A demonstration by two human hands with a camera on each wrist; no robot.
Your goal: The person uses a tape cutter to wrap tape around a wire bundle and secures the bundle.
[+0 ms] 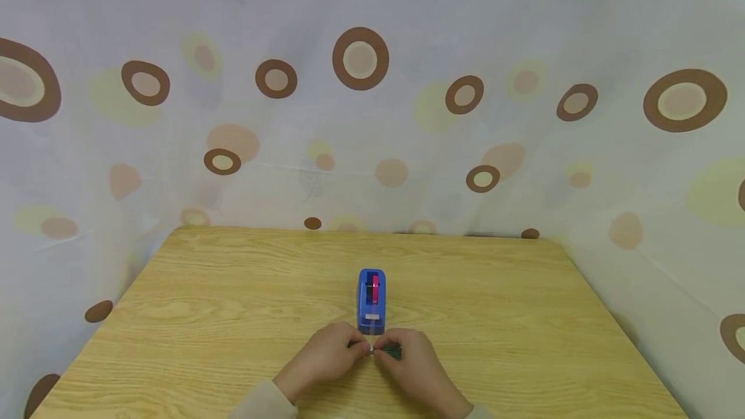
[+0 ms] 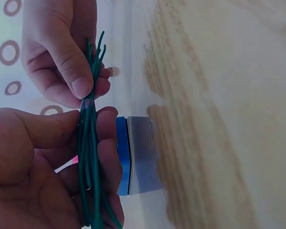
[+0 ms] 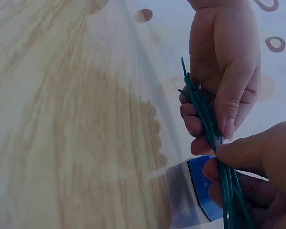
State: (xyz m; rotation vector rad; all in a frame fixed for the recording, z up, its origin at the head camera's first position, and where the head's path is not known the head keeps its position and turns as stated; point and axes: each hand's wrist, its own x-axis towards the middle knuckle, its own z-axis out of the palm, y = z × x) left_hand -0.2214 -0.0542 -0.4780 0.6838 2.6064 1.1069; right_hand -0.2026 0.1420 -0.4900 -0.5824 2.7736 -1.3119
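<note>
My left hand (image 1: 330, 355) and right hand (image 1: 414, 362) meet at the front middle of the table. Between them they pinch a bundle of thin green wires (image 2: 88, 148), each with thumb and fingers. A short band of clear tape (image 2: 87, 103) wraps the bundle's middle, right where both thumbs press. In the right wrist view, loose wire ends fan out past the left hand (image 3: 228, 71). Just beyond the fingers stands a blue tape dispenser (image 1: 364, 306) with a pink-red roll core (image 1: 375, 290); a faint clear strip shows between its front and the fingertips.
The wood-grain table (image 1: 233, 277) stretches out on both sides of the hands. A pale curtain (image 1: 407, 115) with brown circles hangs behind it and along its left and right sides.
</note>
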